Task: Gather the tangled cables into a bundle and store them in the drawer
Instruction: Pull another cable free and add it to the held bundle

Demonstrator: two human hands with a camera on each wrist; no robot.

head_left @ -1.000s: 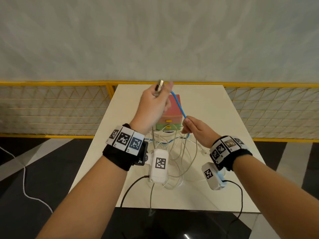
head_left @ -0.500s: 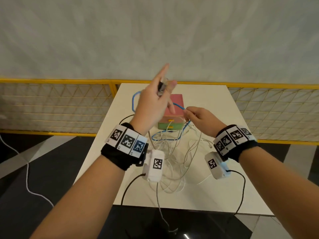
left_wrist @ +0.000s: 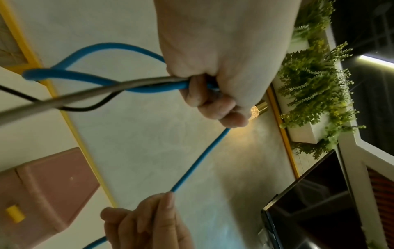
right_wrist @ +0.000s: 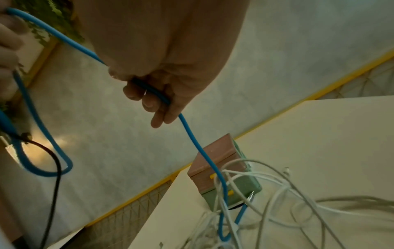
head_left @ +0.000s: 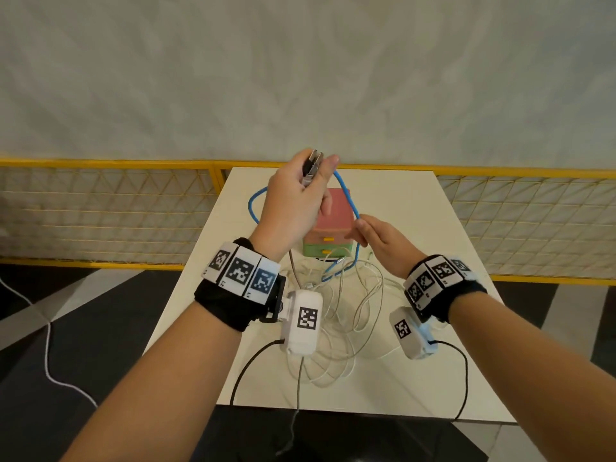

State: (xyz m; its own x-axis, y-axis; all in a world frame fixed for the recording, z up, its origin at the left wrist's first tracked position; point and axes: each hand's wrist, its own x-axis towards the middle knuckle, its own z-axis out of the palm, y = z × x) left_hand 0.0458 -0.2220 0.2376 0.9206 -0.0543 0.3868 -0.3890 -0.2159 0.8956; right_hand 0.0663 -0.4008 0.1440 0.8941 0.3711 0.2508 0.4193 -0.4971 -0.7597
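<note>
Smooth, round blue cable (head_left: pixel 347 199) loops from raised left hand (head_left: pixel 293 201), fist clenched around it, toward right hand (head_left: pixel 380 236) pinching it at four o'clock.

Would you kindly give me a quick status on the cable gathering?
Left hand grips plugs and blue cable loop, raised. Right hand pinches the same cable. White cables still tangled on table; drawers shut.

No legible text, brand or number. Only black-and-white square coded markers on the wrist bands (head_left: pixel 240 270) and white wrist camera housings (head_left: pixel 304 320); no readable characters.
</note>
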